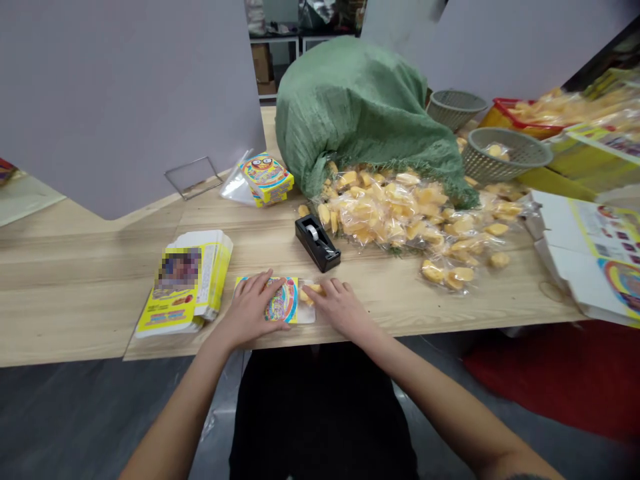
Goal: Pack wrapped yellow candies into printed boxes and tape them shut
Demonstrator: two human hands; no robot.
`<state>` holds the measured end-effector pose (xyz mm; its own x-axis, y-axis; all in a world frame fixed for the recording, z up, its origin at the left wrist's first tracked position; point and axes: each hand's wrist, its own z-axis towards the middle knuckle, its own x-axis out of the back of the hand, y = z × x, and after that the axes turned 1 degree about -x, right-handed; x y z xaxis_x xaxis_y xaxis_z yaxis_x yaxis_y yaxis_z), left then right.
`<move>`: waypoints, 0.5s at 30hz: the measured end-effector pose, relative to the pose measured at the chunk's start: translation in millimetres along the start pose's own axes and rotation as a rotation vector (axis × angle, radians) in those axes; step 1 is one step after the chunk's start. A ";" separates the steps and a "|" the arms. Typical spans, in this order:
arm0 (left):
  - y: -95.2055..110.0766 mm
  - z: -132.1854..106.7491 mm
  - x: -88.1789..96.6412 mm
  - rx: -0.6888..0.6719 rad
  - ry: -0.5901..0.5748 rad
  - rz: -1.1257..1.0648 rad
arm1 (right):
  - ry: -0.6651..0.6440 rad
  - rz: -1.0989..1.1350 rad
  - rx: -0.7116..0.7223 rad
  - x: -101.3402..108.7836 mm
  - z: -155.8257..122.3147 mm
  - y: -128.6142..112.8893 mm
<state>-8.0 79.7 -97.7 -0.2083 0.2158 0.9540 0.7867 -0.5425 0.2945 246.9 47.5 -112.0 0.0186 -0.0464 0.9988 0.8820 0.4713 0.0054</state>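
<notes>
A small yellow printed box (pixel 281 300) lies on the wooden table's (pixel 75 293) near edge. My left hand (pixel 251 308) rests on its left part with fingers spread over it. My right hand (pixel 337 308) lies at the box's open right end, fingers pressed on a yellow wrapped snack (pixel 311 291) that pokes out of it. A black tape dispenser (pixel 317 243) stands just beyond the hands.
A stack of flat yellow box blanks (pixel 186 280) lies left. A green sack (pixel 360 107) spills several wrapped yellow snacks (pixel 400 210) at centre right. Finished boxes (pixel 266 178), two grey baskets (pixel 505 155), a red tray (pixel 530 113) and printed cartons (pixel 595 253) stand around.
</notes>
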 end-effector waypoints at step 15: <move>3.7 0.0 -0.6 -0.004 0.081 -0.044 | 0.206 1.014 -0.308 -18.3 2.4 -7.7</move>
<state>-4.9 77.6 -97.1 -0.2894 0.1729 0.9415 0.7734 -0.5373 0.3364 238.7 46.9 -130.2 0.8605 0.0802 0.5031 0.4910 0.1329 -0.8610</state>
